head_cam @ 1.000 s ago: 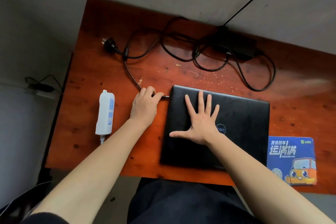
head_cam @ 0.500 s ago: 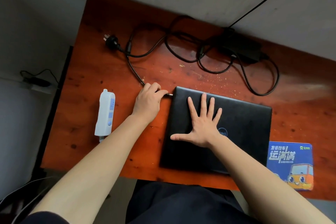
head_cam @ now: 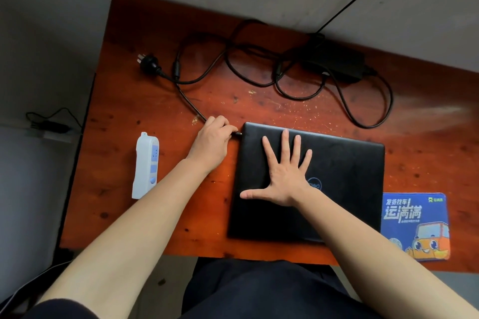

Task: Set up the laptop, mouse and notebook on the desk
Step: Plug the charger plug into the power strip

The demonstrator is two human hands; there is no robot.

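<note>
Here, centre of the frame: closed black laptop (head_cam: 305, 184) flat on the red-brown desk (head_cam: 145, 101), lid down. Pressed flat on the lid, right hand (head_cam: 282, 176), fingers fully spread, gripping nothing. At the laptop's upper-left corner, left hand (head_cam: 212, 142) pinched around the charger plug (head_cam: 237, 133), tip touching the laptop's edge. Upper part: coiled cable (head_cam: 259, 80) and power brick (head_cam: 334, 62). Left: white power strip (head_cam: 145, 166). Lower right: blue mouse pad (head_cam: 417, 225), just beside the laptop.
</note>
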